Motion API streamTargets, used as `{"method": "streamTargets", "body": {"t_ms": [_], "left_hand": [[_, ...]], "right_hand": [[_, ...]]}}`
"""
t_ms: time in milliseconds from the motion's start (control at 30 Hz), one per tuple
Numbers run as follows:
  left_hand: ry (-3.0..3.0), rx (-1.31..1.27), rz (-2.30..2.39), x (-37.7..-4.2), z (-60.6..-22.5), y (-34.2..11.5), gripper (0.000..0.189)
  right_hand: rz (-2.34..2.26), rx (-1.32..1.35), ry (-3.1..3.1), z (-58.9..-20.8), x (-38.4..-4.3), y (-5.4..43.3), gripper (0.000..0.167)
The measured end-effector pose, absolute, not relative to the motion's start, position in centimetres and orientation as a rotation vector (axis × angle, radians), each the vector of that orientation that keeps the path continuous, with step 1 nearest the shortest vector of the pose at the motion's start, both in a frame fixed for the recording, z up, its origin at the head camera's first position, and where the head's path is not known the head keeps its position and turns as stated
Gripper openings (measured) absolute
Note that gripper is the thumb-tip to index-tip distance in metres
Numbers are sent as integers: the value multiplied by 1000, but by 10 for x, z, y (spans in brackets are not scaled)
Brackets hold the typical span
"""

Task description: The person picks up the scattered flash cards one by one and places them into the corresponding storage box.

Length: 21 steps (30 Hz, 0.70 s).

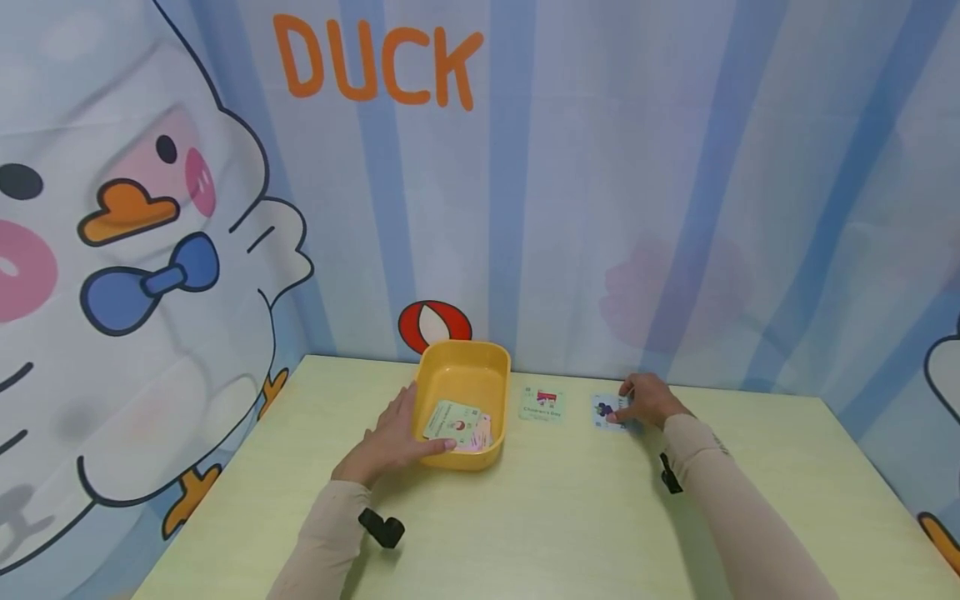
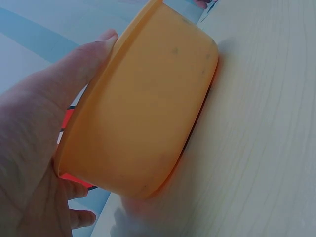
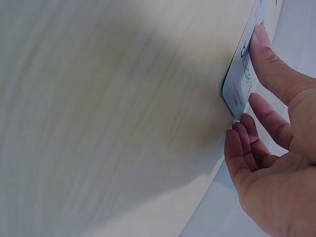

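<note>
My left hand holds the near left corner of a yellow plastic bin, with the thumb over the rim and the fingers along the outer side. The orange-looking side of this bin fills the left wrist view. Inside the bin lie a green picture card and a pink one, overlapping. Over to the right, my right hand pinches a pale blue blueberry card. Its thumb lies on the card's face, the index finger at the edge; the other fingers curl beside it.
A green "Children's Day" card lies flat between the bin and the blueberry card. The pale wooden table ends at a blue-striped cloth backdrop printed with a duck, close behind bin and cards.
</note>
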<state>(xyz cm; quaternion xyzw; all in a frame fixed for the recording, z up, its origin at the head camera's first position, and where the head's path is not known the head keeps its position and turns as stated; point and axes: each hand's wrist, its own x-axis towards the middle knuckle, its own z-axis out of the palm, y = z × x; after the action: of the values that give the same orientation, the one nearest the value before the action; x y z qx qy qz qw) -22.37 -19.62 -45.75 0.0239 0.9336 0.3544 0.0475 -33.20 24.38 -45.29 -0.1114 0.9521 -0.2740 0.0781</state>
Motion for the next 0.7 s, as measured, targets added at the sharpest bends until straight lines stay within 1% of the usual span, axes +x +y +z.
{"method": "streamTargets", "body": {"t_ms": [500,700], "left_hand": [[2839,48,1085,-225,-458,-196,128],[2836,38,1073,-226,-458,-196,134]], "right_hand": [[-886,-315,2862,-455,-329,246,58],[-988,-271,2845,-460,-327,246,54]]}}
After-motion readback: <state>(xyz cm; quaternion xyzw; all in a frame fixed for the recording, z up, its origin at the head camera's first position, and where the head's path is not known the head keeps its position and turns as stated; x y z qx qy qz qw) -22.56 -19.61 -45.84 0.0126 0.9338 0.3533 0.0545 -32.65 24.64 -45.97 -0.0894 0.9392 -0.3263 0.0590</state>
